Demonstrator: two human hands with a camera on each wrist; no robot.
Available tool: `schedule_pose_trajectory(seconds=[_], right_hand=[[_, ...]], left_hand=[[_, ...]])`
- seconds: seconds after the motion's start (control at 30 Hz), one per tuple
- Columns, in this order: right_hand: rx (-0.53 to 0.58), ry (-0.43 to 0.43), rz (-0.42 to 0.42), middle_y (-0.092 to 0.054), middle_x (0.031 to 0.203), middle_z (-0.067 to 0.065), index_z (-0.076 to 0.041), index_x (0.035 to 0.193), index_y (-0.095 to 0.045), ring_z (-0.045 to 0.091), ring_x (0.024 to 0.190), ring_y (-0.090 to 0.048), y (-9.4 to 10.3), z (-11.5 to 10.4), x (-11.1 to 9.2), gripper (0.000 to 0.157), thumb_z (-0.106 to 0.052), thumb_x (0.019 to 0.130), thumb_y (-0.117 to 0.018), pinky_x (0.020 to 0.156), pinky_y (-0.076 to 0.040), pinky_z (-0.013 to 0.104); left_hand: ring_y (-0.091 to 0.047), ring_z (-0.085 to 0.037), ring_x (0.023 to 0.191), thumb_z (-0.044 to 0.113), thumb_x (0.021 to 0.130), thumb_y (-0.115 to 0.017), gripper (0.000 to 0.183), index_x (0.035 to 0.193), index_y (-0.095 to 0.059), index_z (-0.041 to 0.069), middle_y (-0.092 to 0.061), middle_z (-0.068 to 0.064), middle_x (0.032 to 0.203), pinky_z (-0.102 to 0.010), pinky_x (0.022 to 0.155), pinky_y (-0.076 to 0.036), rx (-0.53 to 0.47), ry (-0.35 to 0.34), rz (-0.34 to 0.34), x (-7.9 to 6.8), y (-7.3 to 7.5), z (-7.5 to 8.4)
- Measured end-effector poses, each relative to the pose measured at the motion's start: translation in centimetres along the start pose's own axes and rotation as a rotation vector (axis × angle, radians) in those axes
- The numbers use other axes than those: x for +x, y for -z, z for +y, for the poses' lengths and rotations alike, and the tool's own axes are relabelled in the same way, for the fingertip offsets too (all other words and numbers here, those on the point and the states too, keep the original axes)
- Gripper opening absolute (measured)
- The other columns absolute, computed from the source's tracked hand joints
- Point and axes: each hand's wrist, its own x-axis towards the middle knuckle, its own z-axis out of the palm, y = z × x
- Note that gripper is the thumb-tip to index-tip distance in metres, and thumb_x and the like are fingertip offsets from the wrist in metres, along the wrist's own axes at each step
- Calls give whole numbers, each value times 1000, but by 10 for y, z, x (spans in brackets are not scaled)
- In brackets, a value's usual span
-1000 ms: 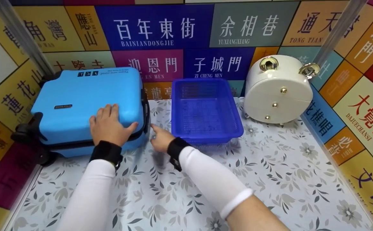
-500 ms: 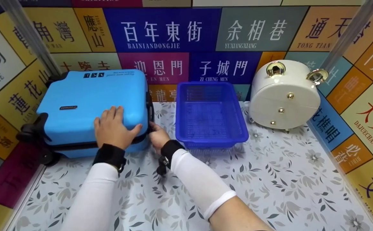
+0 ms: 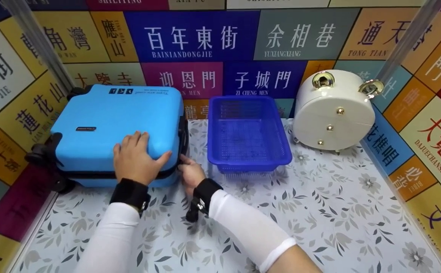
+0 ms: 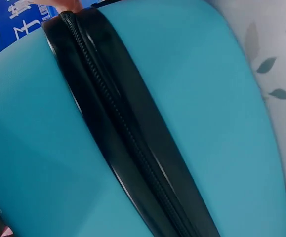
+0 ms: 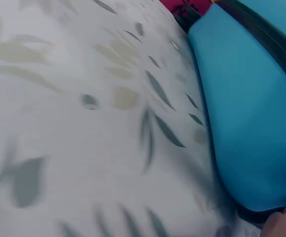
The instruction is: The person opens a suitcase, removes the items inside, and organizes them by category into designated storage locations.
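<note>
Blue suitcase (image 3: 129, 110) lies flat on the flowered cloth (image 3: 330, 212), left of the blue basket (image 3: 252, 165). Long axis runs left to right: wheels (image 3: 59, 184) at the left end, black handle (image 3: 183, 132) at the right. Zip (image 4: 109, 100) follows the dark seam along the near side, toward the near right corner. Right hand (image 3: 192, 175) is the nearer to that corner; its fingers bend in and touch the black edge there. Whether they pinch a zip pull, cannot tell. Left hand (image 3: 135, 159) rests palm-down on the lid near the front edge, fingers straight and close together, thumb stretched sideways toward the same corner, gripping nothing.
</note>
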Motion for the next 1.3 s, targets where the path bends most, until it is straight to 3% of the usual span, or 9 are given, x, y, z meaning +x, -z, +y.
schedule_pose_trajectory(seconds=[0.07,0.13,0.23,0.33,0.43,0.6,0.77,1.03,1.3], right_hand=[[42,-8,-15,-47,162,17,-5,161,-41,18,120,-57,4,3,-9,62,3,100,-50,122,-39,38],[68,-18,-36,-45,163,19,-4,162,-38,20,117,-57,10,6,-20,64,4,100,-49,123,-38,40],[67,-34,-68,-47,162,19,-6,163,-35,11,88,-54,20,9,-39,66,4,100,-49,98,-49,28],[67,-47,-113,-47,160,18,-6,165,-31,4,66,-43,31,11,-56,70,6,99,-47,70,-39,19],[75,-53,-149,-51,156,19,-4,165,-30,4,66,-46,40,12,-66,71,7,97,-48,68,-40,19],[72,-16,-78,-70,118,10,-2,160,-36,11,78,-60,50,3,-52,68,7,95,-53,75,-51,25],[-22,4,100,-66,90,2,6,137,-50,13,79,-63,48,-7,-24,37,-3,102,-57,85,-58,32],[-10,-88,122,-67,85,1,0,112,-63,12,75,-65,44,-7,-13,13,-8,102,-64,82,-59,33],[-47,-162,-6,-64,85,5,-5,104,-54,15,70,-63,37,8,-43,15,-2,98,-67,74,-62,31]], left_hand=[[-44,-43,145,71,85,-73,92,149,-56,6,-53,-21,155,-68,122,-27,-7,-22,26,-6,2,2],[-48,-43,141,70,84,-74,90,144,-61,5,-57,-21,151,-69,120,-29,-18,-38,53,-13,4,5],[-51,-43,136,72,82,-76,87,136,-66,4,-61,-22,144,-71,119,-29,-34,-46,70,-20,10,12],[-47,-44,140,77,80,-74,91,138,-63,8,-57,-22,148,-77,119,-22,-32,-30,22,-22,14,23],[-36,-47,149,81,77,-73,100,150,-54,16,-46,-22,159,-85,116,-11,-1,-6,-68,-24,18,32],[-15,-54,158,80,79,-71,105,165,-37,30,-27,-19,173,-93,108,3,59,27,-220,-27,23,44],[-6,-55,160,76,82,-71,102,166,-32,33,-20,-16,176,-95,101,10,50,52,-266,-30,25,47],[-14,-54,159,71,80,-76,101,164,-38,32,-27,-16,174,-95,101,10,-13,22,-221,-40,28,32],[-19,-53,157,58,75,-87,100,161,-45,29,-33,-15,171,-93,105,11,-125,-145,-226,-50,46,-25]])
